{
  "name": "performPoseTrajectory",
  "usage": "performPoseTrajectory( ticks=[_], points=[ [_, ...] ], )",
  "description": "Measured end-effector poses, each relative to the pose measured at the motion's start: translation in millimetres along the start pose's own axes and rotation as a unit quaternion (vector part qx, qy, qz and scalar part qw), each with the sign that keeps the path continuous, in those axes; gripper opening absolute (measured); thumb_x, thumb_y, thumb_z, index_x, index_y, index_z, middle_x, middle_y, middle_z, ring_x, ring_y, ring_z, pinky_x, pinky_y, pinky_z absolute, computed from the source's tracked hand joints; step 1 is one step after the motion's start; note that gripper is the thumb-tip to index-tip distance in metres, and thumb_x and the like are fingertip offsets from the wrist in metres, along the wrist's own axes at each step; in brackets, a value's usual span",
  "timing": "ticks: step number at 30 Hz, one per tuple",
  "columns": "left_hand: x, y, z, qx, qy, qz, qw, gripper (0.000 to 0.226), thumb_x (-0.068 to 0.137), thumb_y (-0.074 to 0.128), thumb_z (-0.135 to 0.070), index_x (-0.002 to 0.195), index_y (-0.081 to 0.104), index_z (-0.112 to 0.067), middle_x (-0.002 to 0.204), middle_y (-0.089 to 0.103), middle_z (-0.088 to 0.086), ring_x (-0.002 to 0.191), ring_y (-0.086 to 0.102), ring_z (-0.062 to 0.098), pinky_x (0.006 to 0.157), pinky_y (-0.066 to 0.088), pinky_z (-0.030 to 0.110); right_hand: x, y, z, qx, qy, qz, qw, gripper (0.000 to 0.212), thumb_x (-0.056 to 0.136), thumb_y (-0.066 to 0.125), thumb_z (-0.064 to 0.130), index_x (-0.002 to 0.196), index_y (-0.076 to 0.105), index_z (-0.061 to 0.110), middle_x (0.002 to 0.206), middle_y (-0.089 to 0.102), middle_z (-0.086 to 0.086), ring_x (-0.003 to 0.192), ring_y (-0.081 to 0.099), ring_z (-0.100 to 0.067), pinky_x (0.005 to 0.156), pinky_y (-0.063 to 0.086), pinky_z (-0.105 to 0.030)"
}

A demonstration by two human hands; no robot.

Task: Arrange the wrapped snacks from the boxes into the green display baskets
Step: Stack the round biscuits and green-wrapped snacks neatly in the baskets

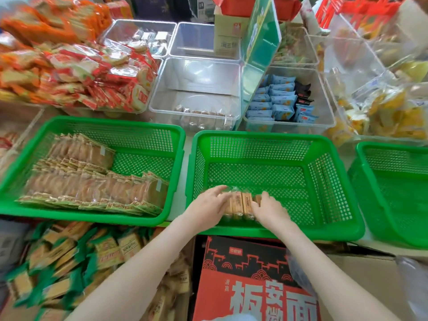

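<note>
We press snack row (pixel 242 203) in basket (pixel 254 135) between left hand (pixel 209 202) and right hand (pixel 269 208), fingers nearly straight; packs likely light, slick, crumbly: hold ends.

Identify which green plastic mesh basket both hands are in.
The middle green mesh basket: left hand and right hand flank its short snack row. The left basket holds many; the right basket shows none.
</note>
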State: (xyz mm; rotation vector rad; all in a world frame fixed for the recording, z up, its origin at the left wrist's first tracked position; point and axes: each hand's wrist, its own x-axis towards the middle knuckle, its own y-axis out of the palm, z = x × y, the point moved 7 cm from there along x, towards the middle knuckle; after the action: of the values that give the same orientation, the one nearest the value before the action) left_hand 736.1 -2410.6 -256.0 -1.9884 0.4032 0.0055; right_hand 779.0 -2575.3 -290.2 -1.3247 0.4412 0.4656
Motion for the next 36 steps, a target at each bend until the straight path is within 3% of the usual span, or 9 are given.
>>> performPoseTrajectory(
  ticks=[4,6,10,14,18,23,28,32,36],
  points=[
    [-57,-34,10,-0.088,0.046,-0.163,0.982,0.029,0.096,0.042,-0.012,0.117,0.062,-0.006,0.123,0.058,0.010,0.109,0.058,0.026,0.088,0.049,0.033,-60,2,58,-0.118,-0.124,-0.127,0.977,0.063,0.099,0.037,0.041,0.149,0.024,0.006,0.146,0.039,-0.013,0.132,0.038,-0.030,0.110,0.027,-0.044],
    [-93,-43,24,-0.083,0.054,-0.224,0.970,0.030,0.094,0.039,-0.014,0.107,0.064,-0.005,0.109,0.062,0.008,0.098,0.060,0.023,0.079,0.051,0.029,-95,17,96,-0.093,-0.258,-0.189,0.943,0.055,0.094,0.046,0.032,0.139,0.042,0.003,0.128,0.054,-0.013,0.117,0.052,-0.032,0.101,0.040,-0.043],
    [-157,-30,66,-0.020,0.044,-0.206,0.977,0.022,0.087,0.045,-0.012,0.096,0.065,-0.009,0.092,0.062,0.004,0.083,0.057,0.017,0.067,0.050,0.025,-143,86,154,-0.131,-0.455,-0.157,0.867,0.044,0.082,0.047,0.025,0.119,0.059,0.004,0.097,0.062,-0.008,0.084,0.060,-0.027,0.072,0.053,-0.036],
    [-202,6,119,0.031,-0.057,-0.074,0.995,0.031,0.091,0.041,-0.019,0.110,0.065,-0.016,0.088,0.060,0.001,0.076,0.060,0.022,0.057,0.046,0.027,-132,146,176,-0.129,-0.381,-0.036,0.915,0.043,0.075,0.070,0.026,0.112,0.061,0.006,0.093,0.060,-0.008,0.080,0.062,-0.029,0.063,0.051,-0.035],
    [-231,34,171,0.002,-0.280,0.028,0.959,0.042,0.102,0.032,-0.028,0.144,0.036,-0.024,0.117,0.055,0.012,0.094,0.059,0.031,0.069,0.046,0.034,-111,182,184,-0.157,-0.285,0.035,0.945,0.058,0.099,0.040,0.040,0.149,0.026,0.013,0.136,0.044,-0.012,0.116,0.048,-0.033,0.094,0.041,-0.040],
    [-224,70,196,-0.086,-0.359,0.080,0.926,0.047,0.103,0.028,-0.034,0.150,0.023,-0.028,0.140,0.038,0.018,0.111,0.052,0.035,0.088,0.049,0.042,-98,202,191,-0.105,-0.207,0.058,0.971,0.055,0.100,0.040,0.038,0.148,0.021,0.020,0.138,0.037,-0.012,0.118,0.046,-0.032,0.096,0.042,-0.040],
    [-208,82,204,-0.164,-0.441,0.041,0.882,0.059,0.101,0.032,-0.040,0.153,0.009,-0.029,0.153,0.018,0.021,0.131,0.036,0.042,0.104,0.039,0.045,-90,203,190,-0.085,-0.166,0.051,0.981,0.070,0.092,0.055,0.039,0.146,0.017,0.016,0.139,0.037,-0.011,0.127,0.038,-0.032,0.100,0.037,-0.042],
    [-201,84,209,-0.182,-0.485,0.013,0.855,0.071,0.096,0.045,-0.044,0.153,0.007,-0.024,0.146,0.022,0.020,0.126,0.040,0.039,0.096,0.043,0.045,-95,198,187,-0.004,-0.139,0.093,0.986,0.073,0.088,0.054,0.039,0.149,0.015,0.028,0.132,0.042,-0.013,0.120,0.042,-0.036,0.099,0.039,-0.039],
    [-198,84,211,-0.175,-0.494,0.002,0.852,0.073,0.090,0.057,-0.029,0.148,0.013,-0.023,0.141,0.026,0.019,0.122,0.041,0.039,0.091,0.045,0.043,-99,195,180,0.074,-0.167,0.113,0.977,0.072,0.080,0.056,0.043,0.145,0.025,0.034,0.129,0.046,-0.009,0.120,0.042,-0.030,0.101,0.042,-0.041]
  ],
)
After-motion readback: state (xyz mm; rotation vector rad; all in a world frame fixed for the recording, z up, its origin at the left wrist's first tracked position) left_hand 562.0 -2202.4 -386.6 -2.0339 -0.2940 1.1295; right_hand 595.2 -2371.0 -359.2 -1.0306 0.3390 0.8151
